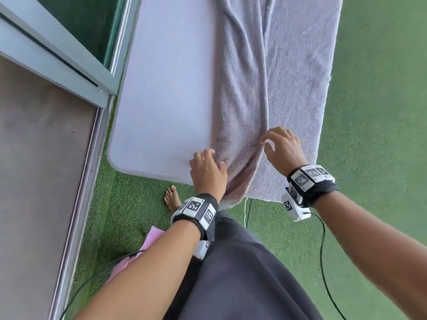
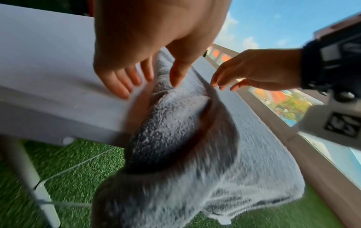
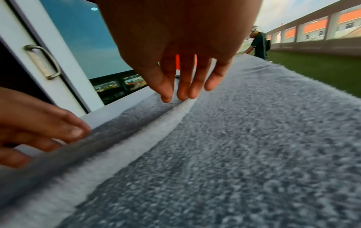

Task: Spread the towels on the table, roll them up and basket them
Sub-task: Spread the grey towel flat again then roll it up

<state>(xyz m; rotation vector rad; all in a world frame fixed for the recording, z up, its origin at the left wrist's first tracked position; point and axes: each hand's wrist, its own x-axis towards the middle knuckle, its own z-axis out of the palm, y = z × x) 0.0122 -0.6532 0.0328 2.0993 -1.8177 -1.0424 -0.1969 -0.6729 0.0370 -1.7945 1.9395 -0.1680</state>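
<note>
A grey towel (image 1: 295, 77) lies lengthwise on the right half of the white table (image 1: 166, 88), its near end hanging over the front edge. A long raised fold runs down its middle. My left hand (image 1: 206, 166) rests at the towel's left edge near the table front, fingers straight on the tabletop (image 2: 48, 69) and thumb on the towel (image 2: 175, 123). My right hand (image 1: 283, 146) hovers over the fold with relaxed fingers, whose tips (image 3: 183, 95) touch the folded edge of the towel (image 3: 254, 138). Neither hand grips anything. No basket is in view.
A sliding glass door (image 1: 57, 54) stands close to the table's left side. Green artificial turf (image 1: 369, 158) surrounds the table. A pink sheet (image 1: 147, 245) and cables (image 1: 323, 250) lie by my bare foot (image 1: 172, 197). Another person (image 3: 258, 44) stands far off.
</note>
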